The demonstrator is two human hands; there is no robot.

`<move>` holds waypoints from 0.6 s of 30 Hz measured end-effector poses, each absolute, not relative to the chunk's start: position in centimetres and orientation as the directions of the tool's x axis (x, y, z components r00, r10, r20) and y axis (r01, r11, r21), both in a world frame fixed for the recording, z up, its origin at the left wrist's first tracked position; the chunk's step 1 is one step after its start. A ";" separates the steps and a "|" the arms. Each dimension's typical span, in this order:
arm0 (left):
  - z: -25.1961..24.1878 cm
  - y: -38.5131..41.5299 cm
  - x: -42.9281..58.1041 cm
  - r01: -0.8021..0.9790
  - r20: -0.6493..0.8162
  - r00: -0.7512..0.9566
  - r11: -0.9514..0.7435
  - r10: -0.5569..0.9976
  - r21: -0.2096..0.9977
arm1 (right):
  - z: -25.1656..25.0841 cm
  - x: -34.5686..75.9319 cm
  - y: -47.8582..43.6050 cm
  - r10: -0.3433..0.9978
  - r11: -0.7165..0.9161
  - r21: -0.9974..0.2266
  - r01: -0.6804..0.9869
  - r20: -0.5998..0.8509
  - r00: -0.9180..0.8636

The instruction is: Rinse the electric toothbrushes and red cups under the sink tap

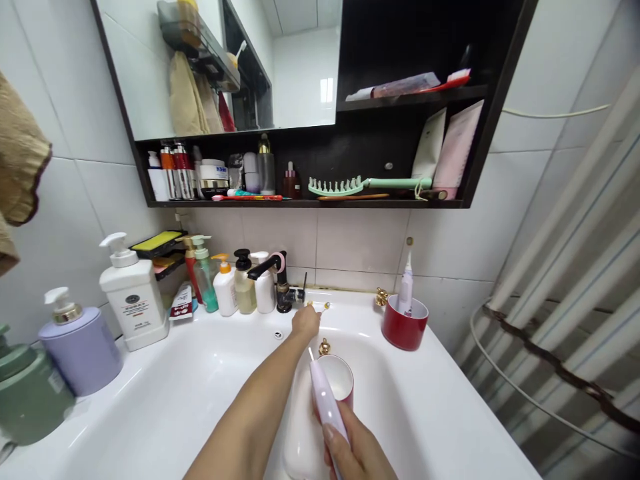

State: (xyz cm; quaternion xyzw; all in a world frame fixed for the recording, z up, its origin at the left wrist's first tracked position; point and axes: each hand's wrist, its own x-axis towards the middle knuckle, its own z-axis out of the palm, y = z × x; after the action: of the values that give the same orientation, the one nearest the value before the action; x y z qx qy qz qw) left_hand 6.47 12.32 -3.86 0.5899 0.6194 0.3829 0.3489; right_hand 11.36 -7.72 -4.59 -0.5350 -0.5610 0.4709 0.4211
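Toward the glossy white basin's (210,373) right edge, our right hand (361,445) grasps a slim pale-lilac plastic handle (325,397) that a slackened hold could drop onto the red, white-lined round cup (344,375), while near the back edge we cannot tell what our left hand (305,323) grips.

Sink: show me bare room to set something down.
Bare: the right ledge, in front of its red cup; the basin's left part, between the pump bottles and left forearm. Crowded: the left ledge, lined with those bottles towards the black faucet.
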 end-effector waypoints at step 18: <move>-2.0 6.3 1.1 0.046 -0.172 -0.022 0.173 0.985 0.984 | -4.0 11.4 -8.0 0.981 -0.169 -0.976 0.137 -0.180 -0.071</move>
State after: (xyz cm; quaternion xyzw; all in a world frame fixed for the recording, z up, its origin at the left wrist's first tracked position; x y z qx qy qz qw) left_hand 1.14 6.31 -2.03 0.4621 0.5575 0.4473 0.5250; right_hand 11.38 -7.96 -3.97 -0.5524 -0.5059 0.5287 0.3992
